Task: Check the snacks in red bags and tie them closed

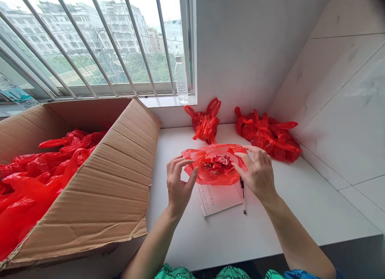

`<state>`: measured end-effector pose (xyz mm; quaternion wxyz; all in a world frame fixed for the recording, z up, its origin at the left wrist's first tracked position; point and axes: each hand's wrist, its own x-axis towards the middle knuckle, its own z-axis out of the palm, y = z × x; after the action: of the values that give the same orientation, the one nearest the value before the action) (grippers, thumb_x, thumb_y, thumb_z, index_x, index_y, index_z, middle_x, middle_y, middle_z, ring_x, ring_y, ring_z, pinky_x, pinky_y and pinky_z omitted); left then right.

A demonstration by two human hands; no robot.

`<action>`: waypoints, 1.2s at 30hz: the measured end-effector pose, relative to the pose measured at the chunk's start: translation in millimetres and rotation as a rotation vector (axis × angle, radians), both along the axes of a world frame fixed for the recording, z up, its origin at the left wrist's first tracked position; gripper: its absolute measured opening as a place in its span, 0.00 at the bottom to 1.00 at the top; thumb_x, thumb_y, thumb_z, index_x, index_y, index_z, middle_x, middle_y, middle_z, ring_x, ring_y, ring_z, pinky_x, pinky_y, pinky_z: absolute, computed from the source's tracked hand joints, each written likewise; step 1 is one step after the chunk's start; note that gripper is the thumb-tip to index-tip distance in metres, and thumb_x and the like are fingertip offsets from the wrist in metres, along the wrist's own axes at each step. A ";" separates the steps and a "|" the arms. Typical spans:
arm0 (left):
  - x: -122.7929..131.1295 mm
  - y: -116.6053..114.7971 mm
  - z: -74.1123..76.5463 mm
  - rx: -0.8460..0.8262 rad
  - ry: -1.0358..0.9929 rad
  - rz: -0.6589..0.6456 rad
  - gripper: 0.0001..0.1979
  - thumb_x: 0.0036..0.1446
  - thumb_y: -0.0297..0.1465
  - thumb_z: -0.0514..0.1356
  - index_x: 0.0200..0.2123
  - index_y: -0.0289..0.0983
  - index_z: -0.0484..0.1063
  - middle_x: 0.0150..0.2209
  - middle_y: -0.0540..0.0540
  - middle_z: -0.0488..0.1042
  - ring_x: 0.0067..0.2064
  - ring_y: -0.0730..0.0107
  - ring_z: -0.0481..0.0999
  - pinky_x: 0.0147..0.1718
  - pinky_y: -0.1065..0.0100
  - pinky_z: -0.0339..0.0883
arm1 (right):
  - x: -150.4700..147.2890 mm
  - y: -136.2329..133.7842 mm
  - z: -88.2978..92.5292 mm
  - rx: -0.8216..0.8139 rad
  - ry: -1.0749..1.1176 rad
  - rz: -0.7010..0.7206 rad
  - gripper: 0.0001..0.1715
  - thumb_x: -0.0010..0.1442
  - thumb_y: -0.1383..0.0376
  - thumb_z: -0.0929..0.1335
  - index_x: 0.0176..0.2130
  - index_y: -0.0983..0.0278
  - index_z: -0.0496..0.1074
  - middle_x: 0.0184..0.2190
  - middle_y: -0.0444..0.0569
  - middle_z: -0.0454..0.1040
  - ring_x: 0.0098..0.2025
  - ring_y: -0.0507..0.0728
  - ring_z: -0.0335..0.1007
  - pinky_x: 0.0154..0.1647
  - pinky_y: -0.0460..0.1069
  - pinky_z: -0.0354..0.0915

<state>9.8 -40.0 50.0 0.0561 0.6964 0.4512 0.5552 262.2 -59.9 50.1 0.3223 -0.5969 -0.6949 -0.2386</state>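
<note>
You hold a red plastic bag (214, 165) open above the white counter (300, 206), your left hand (178, 182) pinching its left rim between thumb and fingertips and your right hand (257, 171) pinching the right rim, fingers curled over the edge. Inside the bag lie small red wrapped items (217, 163), bunched in the middle. Directly beneath the bag sits a sheet of paper with handwritten rows (219, 198), partly hidden by it, and a pen (243, 196) lies just beside the sheet, close under your right wrist. Behind the bag, a tied red bag (206, 124) stands against the wall, and to its right a heap of more red bags (269, 135) is pushed into the corner. To your left a large cardboard box (117, 182) crowds the counter, its flap leaning out toward your left hand, with loose red bags (36, 178) filling it. A clear water bottle (181, 80) stands on the barred window's sill.
</note>
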 end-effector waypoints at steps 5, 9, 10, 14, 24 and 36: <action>-0.3 -1.2 1.6 -0.055 -0.142 -0.015 0.08 0.60 0.32 0.64 0.40 0.39 0.68 0.37 0.49 0.71 0.39 0.70 0.74 0.46 0.63 0.71 | 9.0 22.5 -5.1 -0.080 -0.181 -0.068 0.14 0.63 0.70 0.68 0.49 0.65 0.73 0.66 0.62 0.61 0.68 0.68 0.53 0.65 0.65 0.52; -12.0 -0.5 10.0 -0.044 -0.204 0.010 0.13 0.60 0.31 0.63 0.48 0.39 0.69 0.40 0.48 0.73 0.41 0.71 0.75 0.45 0.65 0.72 | 23.4 36.1 2.0 -0.133 -0.196 -0.127 0.10 0.61 0.75 0.66 0.40 0.67 0.76 0.60 0.61 0.69 0.63 0.68 0.59 0.62 0.65 0.55; -15.3 -0.3 12.9 -0.049 -0.211 0.015 0.15 0.59 0.31 0.64 0.50 0.40 0.70 0.40 0.48 0.74 0.41 0.71 0.75 0.43 0.66 0.73 | 25.1 37.8 4.6 -0.138 -0.193 -0.126 0.08 0.61 0.74 0.67 0.38 0.67 0.77 0.58 0.61 0.71 0.62 0.68 0.60 0.61 0.65 0.56; -24.6 0.9 22.7 -0.127 -0.202 0.006 0.09 0.60 0.34 0.64 0.44 0.39 0.76 0.37 0.49 0.76 0.38 0.72 0.75 0.35 0.72 0.71 | 20.8 42.8 11.2 -0.145 -0.174 -0.115 0.05 0.59 0.67 0.71 0.36 0.68 0.77 0.59 0.63 0.69 0.60 0.70 0.60 0.62 0.68 0.53; -2.9 10.0 52.7 -0.173 -0.611 -0.262 0.11 0.63 0.40 0.62 0.42 0.40 0.73 0.51 0.43 0.75 0.51 0.67 0.74 0.49 0.67 0.68 | 6.7 46.9 58.9 -0.077 0.806 0.657 0.12 0.62 0.54 0.70 0.35 0.59 0.72 0.61 0.51 0.68 0.63 0.63 0.63 0.63 0.61 0.60; 34.2 25.3 54.2 -0.386 -0.418 -0.675 0.16 0.67 0.42 0.55 0.47 0.40 0.77 0.50 0.44 0.74 0.53 0.62 0.72 0.54 0.64 0.64 | -51.8 43.8 50.0 -0.458 0.900 0.807 0.38 0.55 0.49 0.75 0.60 0.55 0.66 0.58 0.52 0.68 0.56 0.62 0.70 0.55 0.58 0.69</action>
<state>44.0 -14.8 104.2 0.4533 0.6544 0.2727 0.5403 210.4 -16.1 100.1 0.5110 -0.3842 -0.6950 0.3291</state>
